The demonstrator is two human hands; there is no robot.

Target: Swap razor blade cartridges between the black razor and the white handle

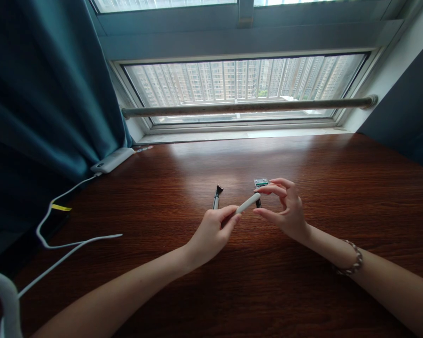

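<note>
My left hand [215,230] is closed, with thumb and fingers pinching a slim white object with a rounded end [248,203], tilted up to the right. Its kind does not show from this angle. My right hand [285,206] has its thumb and index finger apart around the far end of that object. A small black piece [258,203] shows between those fingertips, just under the white end; whether the fingers touch it is unclear. Beyond my left hand lies a thin grey stick-like item with a black, ragged tip [216,197]. A small clear and green packet [261,182] sits behind my right fingers.
The brown wooden table [183,291] reaches to the window sill. At left, a white power bank-like box [113,160] lies by the blue curtain [56,84], with a white cable [44,220] running from it. A metal rail [246,108] crosses the window.
</note>
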